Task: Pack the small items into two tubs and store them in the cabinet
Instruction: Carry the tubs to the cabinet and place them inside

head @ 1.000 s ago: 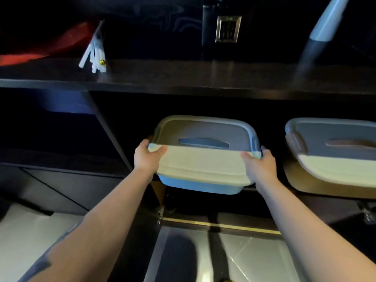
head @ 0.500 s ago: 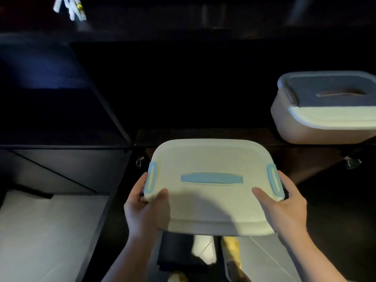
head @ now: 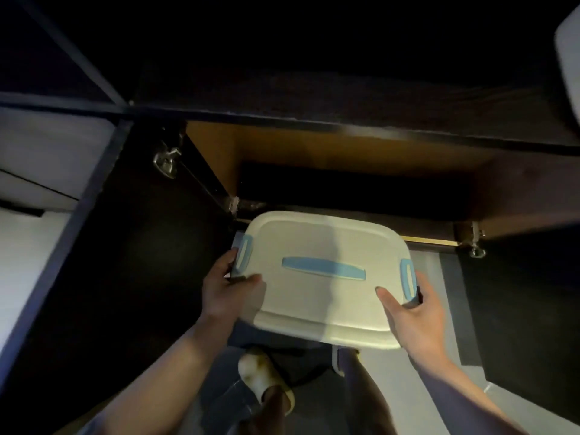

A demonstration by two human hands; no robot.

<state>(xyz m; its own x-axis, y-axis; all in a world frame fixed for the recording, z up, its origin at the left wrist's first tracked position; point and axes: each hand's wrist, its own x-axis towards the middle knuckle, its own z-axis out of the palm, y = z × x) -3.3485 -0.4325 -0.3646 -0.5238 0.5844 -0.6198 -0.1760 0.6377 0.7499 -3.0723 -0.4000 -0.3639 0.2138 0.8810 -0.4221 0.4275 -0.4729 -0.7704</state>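
- Cream plastic with pale blue clips and a blue handle: we hold the tub (head: 323,277) lidded and level in front of the open lower bay of the cabinet (head: 345,158), its far edge just at the bay's front lip.
- Our left hand (head: 227,290) grips the tub's left side, thumb curled over the lid by the left clip; our right hand (head: 414,312) grips the right side, thumb on the lid beside the right clip.
- The bay opens wide and dark behind the tub, with brown inner walls left and right and room on both sides of the tub.
- A dark shelf edge (head: 314,120) runs across above the bay.
- Metal hinges (head: 166,160) sit at the left wall, and another at the lower right.
- The open door (head: 125,246) stands to our left, close to the left forearm.
- Below the tub we see a light shoe (head: 263,378) on the grey floor (head: 408,387).
- At the top right a pale shape (head: 569,58) is cut off by the frame; we cannot tell what it is.
- The bay's depth is lost in shadow, and the tub's body is hidden under its lid.
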